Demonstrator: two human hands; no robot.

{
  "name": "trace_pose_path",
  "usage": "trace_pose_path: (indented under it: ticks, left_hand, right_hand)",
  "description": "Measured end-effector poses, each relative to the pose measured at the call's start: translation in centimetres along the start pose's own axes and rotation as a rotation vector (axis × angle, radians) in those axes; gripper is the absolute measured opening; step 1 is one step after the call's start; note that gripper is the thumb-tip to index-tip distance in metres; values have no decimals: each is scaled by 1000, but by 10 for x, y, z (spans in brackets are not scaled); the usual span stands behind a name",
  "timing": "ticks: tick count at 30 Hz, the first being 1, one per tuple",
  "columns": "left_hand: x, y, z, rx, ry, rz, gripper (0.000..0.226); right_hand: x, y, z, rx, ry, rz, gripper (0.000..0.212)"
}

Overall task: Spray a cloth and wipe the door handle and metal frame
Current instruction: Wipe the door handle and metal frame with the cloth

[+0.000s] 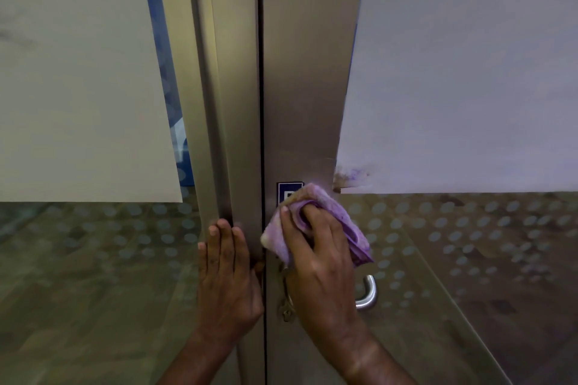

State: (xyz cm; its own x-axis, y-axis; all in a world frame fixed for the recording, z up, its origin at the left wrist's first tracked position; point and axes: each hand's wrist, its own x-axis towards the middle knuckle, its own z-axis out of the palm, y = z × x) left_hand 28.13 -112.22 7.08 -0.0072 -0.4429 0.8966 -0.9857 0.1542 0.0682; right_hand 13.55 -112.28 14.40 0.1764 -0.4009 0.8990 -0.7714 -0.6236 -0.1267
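Note:
My right hand [316,262] presses a bunched purple cloth [347,222] against the brushed metal frame [300,87] of the right door leaf, just below a small blue sign [286,191] that the cloth partly covers. The curved silver door handle [367,292] sticks out to the right of my wrist, mostly hidden behind the hand. A bunch of keys [286,300] hangs from the lock under my palm. My left hand [228,275] lies flat, fingers together, on the metal frame of the left leaf [231,103] beside the dark centre gap. No spray bottle is in view.
Frosted glass panels with a dotted pattern [469,244] fill the lower doors on both sides. Pale sheets cover the upper glass [469,72], with a blue strip [162,72] along the left sheet's edge. A purple-brown smudge [347,176] marks the right sheet's lower corner.

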Motion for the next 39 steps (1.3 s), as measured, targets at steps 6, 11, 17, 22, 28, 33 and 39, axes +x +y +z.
trace_pose_path:
  ticks: [6, 11, 17, 22, 28, 33, 39]
  left_hand:
    - [-1, -1, 1, 2, 22, 12, 69]
    - [2, 1, -2, 6, 13, 2, 67]
    - [3, 2, 0, 24, 30, -8, 65]
    - [2, 1, 0, 24, 29, -5, 65]
    - [2, 2, -1, 22, 23, -4, 65]
    - [2, 2, 0, 19, 27, 2, 66]
    - [1, 0, 2, 22, 36, -6, 66]
  right_hand:
    - [-3, -9, -2, 40, -66, -12, 32]
    - [-23, 6, -42, 297, 147, 145, 48]
    - [-42, 24, -57, 432, 451, 500, 45]
    - [-42, 5, -33, 421, 290, 539, 50]
    - [-25, -1, -7, 356, 174, 494, 44]
    - [-26, 0, 4, 257, 101, 438, 53]
    - [-13, -9, 9, 270, 62, 374, 57]
